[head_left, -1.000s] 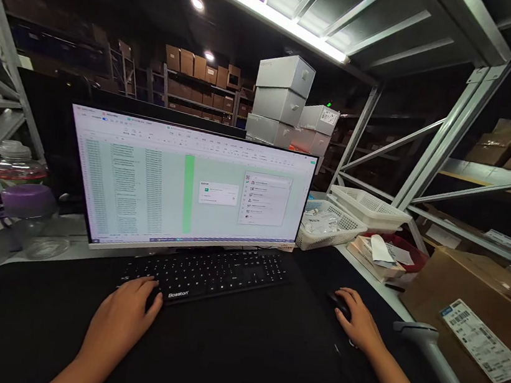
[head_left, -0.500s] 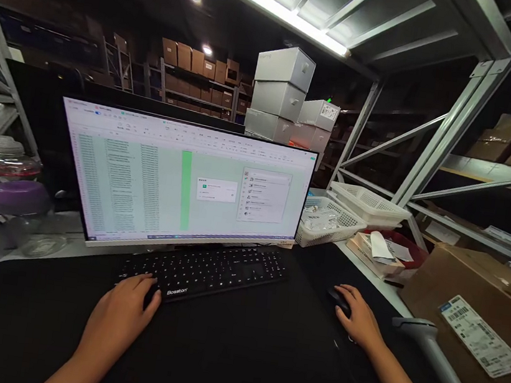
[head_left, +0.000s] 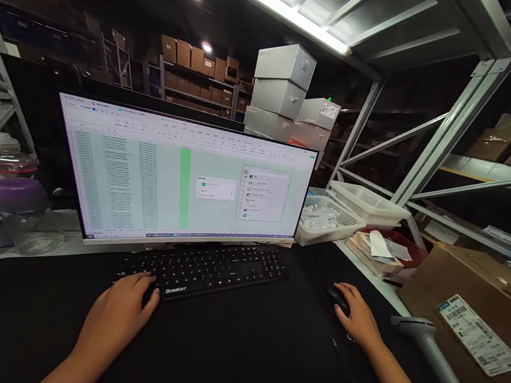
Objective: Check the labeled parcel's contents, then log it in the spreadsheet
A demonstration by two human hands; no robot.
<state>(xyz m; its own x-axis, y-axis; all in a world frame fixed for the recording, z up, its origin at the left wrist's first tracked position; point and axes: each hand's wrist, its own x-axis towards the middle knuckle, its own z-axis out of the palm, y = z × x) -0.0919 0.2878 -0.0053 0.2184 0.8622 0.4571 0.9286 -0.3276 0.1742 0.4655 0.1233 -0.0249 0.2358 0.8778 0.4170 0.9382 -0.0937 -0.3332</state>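
Note:
My left hand (head_left: 120, 305) rests at the lower left corner of a black keyboard (head_left: 217, 271), its fingers stretched over the keys and the thumb apart. On the right, my right hand (head_left: 356, 315) is curved over a black computer mouse (head_left: 338, 298), mostly hidden under the fingers. Behind the keyboard stands a monitor (head_left: 215, 211), lit with a spreadsheet that has a green column. Two small windows lie over the sheet: a dialog box and a larger list.
A grey barcode scanner (head_left: 435, 360) lies right of the mouse, beside a labelled cardboard box (head_left: 427, 283). White plastic baskets (head_left: 325, 235) stand behind. A purple-lidded jug (head_left: 19, 195) is at the left. Grey boxes (head_left: 284, 66) are stacked beyond the monitor.
The list in the larger on-screen window shows different entries. Both hands stay in place; the view has shifted very slightly.

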